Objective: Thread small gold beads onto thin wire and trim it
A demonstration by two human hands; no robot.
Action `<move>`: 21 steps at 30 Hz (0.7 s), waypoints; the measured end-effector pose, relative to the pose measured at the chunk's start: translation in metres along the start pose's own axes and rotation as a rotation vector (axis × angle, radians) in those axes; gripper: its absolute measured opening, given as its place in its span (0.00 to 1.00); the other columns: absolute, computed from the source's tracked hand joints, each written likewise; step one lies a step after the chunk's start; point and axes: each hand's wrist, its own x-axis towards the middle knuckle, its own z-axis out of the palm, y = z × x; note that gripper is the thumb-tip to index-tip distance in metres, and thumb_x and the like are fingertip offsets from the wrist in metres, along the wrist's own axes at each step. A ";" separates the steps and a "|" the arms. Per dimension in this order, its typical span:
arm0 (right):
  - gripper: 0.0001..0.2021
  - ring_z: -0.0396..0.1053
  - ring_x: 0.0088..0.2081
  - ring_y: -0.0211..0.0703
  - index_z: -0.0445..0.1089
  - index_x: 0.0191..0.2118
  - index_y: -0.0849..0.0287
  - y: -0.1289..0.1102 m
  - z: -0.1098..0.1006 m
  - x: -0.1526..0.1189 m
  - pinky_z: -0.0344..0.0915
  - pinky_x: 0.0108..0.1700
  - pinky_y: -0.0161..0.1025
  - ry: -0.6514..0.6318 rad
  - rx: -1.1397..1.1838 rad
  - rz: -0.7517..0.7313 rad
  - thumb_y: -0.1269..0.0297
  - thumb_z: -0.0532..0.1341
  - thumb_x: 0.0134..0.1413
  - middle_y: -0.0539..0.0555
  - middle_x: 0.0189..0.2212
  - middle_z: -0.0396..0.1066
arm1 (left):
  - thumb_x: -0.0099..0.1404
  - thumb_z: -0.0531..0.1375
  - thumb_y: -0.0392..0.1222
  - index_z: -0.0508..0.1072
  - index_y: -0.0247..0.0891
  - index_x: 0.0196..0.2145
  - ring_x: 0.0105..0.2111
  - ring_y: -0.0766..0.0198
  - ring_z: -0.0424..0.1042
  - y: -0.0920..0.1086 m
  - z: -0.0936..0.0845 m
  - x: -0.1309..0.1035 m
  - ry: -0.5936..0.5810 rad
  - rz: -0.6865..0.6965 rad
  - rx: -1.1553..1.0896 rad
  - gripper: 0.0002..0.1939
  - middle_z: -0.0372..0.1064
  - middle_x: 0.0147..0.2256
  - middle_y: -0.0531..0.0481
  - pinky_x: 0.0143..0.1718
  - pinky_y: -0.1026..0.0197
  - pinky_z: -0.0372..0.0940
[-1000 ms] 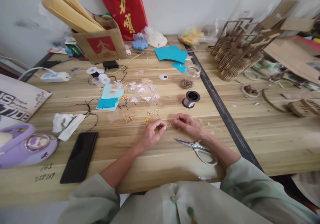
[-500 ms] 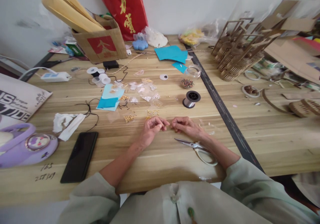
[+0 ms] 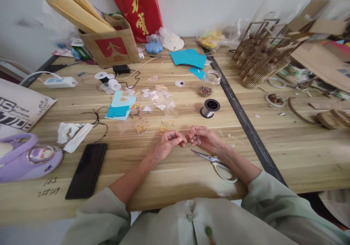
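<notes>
My left hand and my right hand are close together over the table, fingertips nearly touching. Both are closed in a pinch, and whatever they hold is too small to make out. Just below my right hand lie scissors with pale handles, their blades pointing left. A spool of clear thread or wire stands beyond that hand. Small gold beads are scattered past my left hand, with another pile of gold beads to its left.
A black phone lies at the left, near a purple bag-like item. Blue paper, small plastic packets and a dish of mixed beads lie farther back. Woven baskets stand back right, a cardboard box back left.
My left hand has shifted slightly right and down, and its fingers curl more. My right hand has turned, showing more of its palm side. The other things stay put.
</notes>
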 end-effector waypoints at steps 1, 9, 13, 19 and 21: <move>0.08 0.67 0.26 0.34 0.67 0.26 0.63 0.000 0.000 0.000 0.68 0.28 0.31 -0.006 0.001 0.003 0.64 0.65 0.47 0.50 0.25 0.68 | 0.54 0.63 0.41 0.71 0.32 0.25 0.25 0.68 0.68 0.000 0.000 0.000 -0.010 -0.004 0.006 0.09 0.71 0.28 0.47 0.30 0.62 0.64; 0.06 0.63 0.25 0.33 0.66 0.27 0.63 0.001 -0.002 0.000 0.68 0.29 0.33 -0.075 0.055 0.058 0.67 0.62 0.49 0.48 0.23 0.63 | 0.53 0.63 0.41 0.73 0.32 0.25 0.25 0.67 0.68 0.004 0.000 0.000 -0.050 -0.003 0.015 0.08 0.71 0.27 0.47 0.31 0.61 0.63; 0.07 0.60 0.24 0.33 0.65 0.27 0.62 0.002 -0.004 0.001 0.69 0.29 0.35 -0.095 0.039 0.075 0.66 0.62 0.50 0.48 0.23 0.61 | 0.53 0.63 0.40 0.73 0.31 0.25 0.25 0.67 0.68 0.006 0.000 0.000 -0.074 0.002 0.024 0.08 0.71 0.26 0.48 0.30 0.62 0.62; 0.07 0.58 0.22 0.32 0.65 0.27 0.62 0.002 -0.003 0.001 0.69 0.27 0.35 -0.073 0.014 0.076 0.66 0.62 0.49 0.48 0.21 0.60 | 0.55 0.63 0.40 0.73 0.32 0.25 0.25 0.67 0.68 0.002 -0.001 0.000 -0.090 0.016 0.039 0.08 0.71 0.27 0.47 0.30 0.62 0.63; 0.07 0.59 0.22 0.33 0.65 0.26 0.62 0.001 -0.002 0.001 0.69 0.28 0.36 -0.068 0.015 0.067 0.65 0.63 0.49 0.47 0.21 0.60 | 0.55 0.63 0.40 0.73 0.31 0.26 0.26 0.67 0.68 0.001 -0.002 0.000 -0.085 0.025 0.035 0.07 0.71 0.27 0.47 0.31 0.62 0.63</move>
